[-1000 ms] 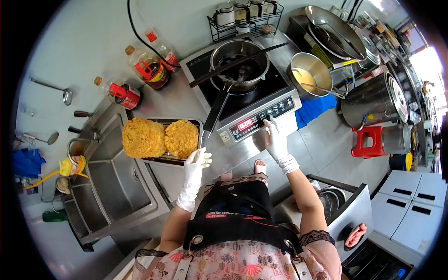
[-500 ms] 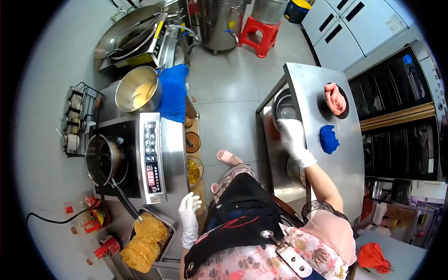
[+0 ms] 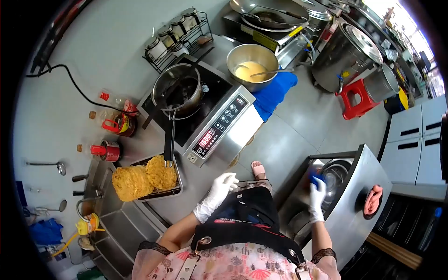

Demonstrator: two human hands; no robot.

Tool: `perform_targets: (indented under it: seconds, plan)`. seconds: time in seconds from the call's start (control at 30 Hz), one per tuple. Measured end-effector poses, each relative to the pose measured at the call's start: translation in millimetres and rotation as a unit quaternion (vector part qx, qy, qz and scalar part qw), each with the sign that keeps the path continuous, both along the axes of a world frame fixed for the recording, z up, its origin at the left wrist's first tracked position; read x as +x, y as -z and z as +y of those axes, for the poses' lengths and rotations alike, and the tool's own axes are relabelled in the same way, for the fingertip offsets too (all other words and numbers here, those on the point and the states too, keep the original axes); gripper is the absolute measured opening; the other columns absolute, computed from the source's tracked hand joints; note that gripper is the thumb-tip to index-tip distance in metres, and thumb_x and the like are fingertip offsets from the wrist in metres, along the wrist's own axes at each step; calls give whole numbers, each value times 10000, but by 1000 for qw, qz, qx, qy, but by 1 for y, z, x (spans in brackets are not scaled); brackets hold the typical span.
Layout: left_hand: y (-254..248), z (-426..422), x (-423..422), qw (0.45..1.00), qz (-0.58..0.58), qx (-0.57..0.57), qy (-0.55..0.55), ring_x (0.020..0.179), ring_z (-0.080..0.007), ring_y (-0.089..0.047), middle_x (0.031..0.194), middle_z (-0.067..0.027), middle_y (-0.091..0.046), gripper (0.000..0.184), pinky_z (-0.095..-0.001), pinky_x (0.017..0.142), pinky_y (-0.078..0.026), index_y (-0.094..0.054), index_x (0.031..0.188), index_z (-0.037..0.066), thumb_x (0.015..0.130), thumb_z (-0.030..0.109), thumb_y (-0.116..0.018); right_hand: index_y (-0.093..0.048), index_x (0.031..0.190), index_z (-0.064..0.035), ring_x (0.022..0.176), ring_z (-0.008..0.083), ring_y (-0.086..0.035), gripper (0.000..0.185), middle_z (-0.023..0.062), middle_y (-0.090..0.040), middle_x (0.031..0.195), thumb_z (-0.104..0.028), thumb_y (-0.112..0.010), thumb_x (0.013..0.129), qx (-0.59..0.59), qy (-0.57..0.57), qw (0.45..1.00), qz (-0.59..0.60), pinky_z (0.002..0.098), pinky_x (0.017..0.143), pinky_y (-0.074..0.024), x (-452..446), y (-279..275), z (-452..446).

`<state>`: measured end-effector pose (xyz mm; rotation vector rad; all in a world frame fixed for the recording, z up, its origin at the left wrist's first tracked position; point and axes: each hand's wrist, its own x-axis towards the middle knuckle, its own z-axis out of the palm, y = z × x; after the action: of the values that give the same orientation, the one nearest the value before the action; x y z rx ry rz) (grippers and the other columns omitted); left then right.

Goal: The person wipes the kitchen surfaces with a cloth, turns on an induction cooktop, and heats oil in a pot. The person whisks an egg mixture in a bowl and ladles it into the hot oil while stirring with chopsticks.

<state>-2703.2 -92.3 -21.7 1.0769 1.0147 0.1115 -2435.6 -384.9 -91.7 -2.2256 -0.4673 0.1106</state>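
My left hand [image 3: 218, 195], in a white glove, is over the front edge of the steel counter with loosely bent fingers and nothing in them. My gloved right hand [image 3: 318, 196] grips a blue cloth [image 3: 316, 177] beside the steel side table [image 3: 361, 175]. A long-handled pot [image 3: 179, 91] with dark contents sits on the induction cooker [image 3: 219, 122], dark chopsticks lying across its rim. Left of my left hand, two golden fried noodle-like cakes [image 3: 133, 182] rest on a rack tray [image 3: 176, 190].
A steel bowl [image 3: 261, 56] of yellow liquid and a ladle stands near another blue cloth [image 3: 280, 91]. Sauce bottles [image 3: 122, 125] and a sink [image 3: 123, 228] are at the left. A red stool [image 3: 357, 100] and large pot [image 3: 338, 65] stand at the upper right.
The view has swung back toward the cooker. The blue cloth that lay on the side table is now in my right hand. My left hand remains near the counter's front edge.
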Motion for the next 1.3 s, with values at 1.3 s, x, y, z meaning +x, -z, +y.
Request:
perform_targets:
  seconds: [1.3]
  plan:
    - [16,-19,-164,975,82,-18,-206,708,-88,-588,897,-48,-641,272,-213,650,-472,-577,1135,33,964,230,-502,-632,1029,-104,871,302,-554,314,139,-549,1086,-97,-570,722,-67,-584,789,-180,401,759,-466,-167,3,275]
